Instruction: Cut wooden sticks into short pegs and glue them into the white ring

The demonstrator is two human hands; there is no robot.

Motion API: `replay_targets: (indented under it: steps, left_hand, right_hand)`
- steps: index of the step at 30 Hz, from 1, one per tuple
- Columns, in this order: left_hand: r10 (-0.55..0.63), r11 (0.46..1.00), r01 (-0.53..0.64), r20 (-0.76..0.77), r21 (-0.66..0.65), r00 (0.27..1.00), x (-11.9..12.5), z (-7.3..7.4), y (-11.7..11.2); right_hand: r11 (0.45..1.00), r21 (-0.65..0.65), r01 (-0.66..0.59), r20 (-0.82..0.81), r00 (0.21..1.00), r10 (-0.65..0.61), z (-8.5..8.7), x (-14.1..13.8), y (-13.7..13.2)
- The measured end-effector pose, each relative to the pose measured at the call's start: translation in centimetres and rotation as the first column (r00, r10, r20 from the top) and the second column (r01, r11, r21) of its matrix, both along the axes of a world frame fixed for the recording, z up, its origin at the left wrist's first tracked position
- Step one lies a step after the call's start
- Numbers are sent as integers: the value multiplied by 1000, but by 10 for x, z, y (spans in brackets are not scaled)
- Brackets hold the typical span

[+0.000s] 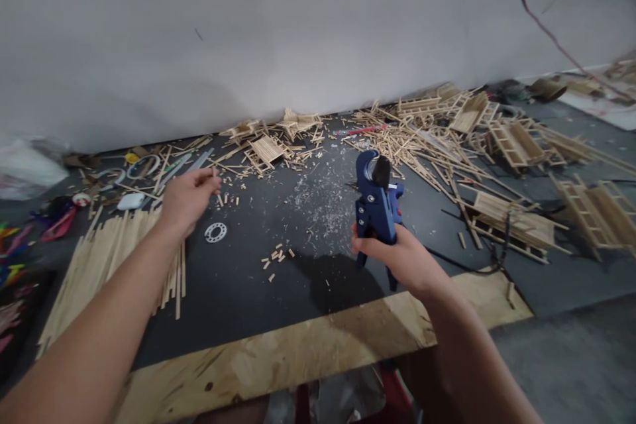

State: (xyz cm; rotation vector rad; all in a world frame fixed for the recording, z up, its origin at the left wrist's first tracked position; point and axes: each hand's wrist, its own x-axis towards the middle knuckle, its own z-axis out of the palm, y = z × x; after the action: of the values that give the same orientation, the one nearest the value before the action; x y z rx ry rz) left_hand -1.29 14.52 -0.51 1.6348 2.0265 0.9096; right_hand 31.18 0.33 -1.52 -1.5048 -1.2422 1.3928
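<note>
My right hand (400, 255) is wrapped round the handles of a blue cutter (376, 202) held upright over the dark work mat (248, 278). My left hand (187, 197) reaches out to the left, its fingertips pinched on a short wooden stick piece (216, 175). It hovers above a bundle of long wooden sticks (114, 255) lying on the mat. A small metal ring (215, 232) lies just right of that hand. Short cut stick pieces (276, 257) are scattered on the mat between my hands.
Heaps of sticks and small wooden ladder-like frames (501, 146) cover the back and right of the mat. Scissors and oddments (142, 169) lie at the far left by the white wall. A bare wooden board edge (278, 358) runs along the front. A black cable (491, 258) crosses right.
</note>
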Motion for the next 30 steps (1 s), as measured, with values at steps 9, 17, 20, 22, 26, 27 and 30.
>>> replay_targets:
  steps: [9, 17, 20, 22, 26, 27, 30]
  left_hand:
    - [-181, 936, 337, 687, -99, 704, 89, 7, -132]
    - [-128, 894, 422, 821, -147, 557, 120, -14, -169]
    - [-152, 888, 438, 807, -142, 571, 123, -20, -173]
    - [-178, 891, 436, 783, -130, 596, 125, -23, -175]
    - [-254, 893, 438, 693, -99, 675, 126, -27, -178]
    - [-272, 894, 439, 669, -90, 691, 126, -28, -179]
    - [-322, 894, 444, 594, -67, 737, 126, -33, -180]
  right_hand:
    - [998, -8, 55, 6, 998, -55, -1, -11, -5]
    - [1000, 17, -21, -130, 991, 23, 5, -28, -13]
    - [997, 30, -65, -164, 984, 69, 6, -34, -14]
    - [996, 28, -80, -173, 981, 84, 5, -37, -14]
    - [997, 46, -60, -160, 985, 67, 1, -43, -13]
    - [997, 53, -51, -149, 987, 59, 0, -44, -13]
    - [996, 74, -44, -87, 995, 50, -3, -46, -11]
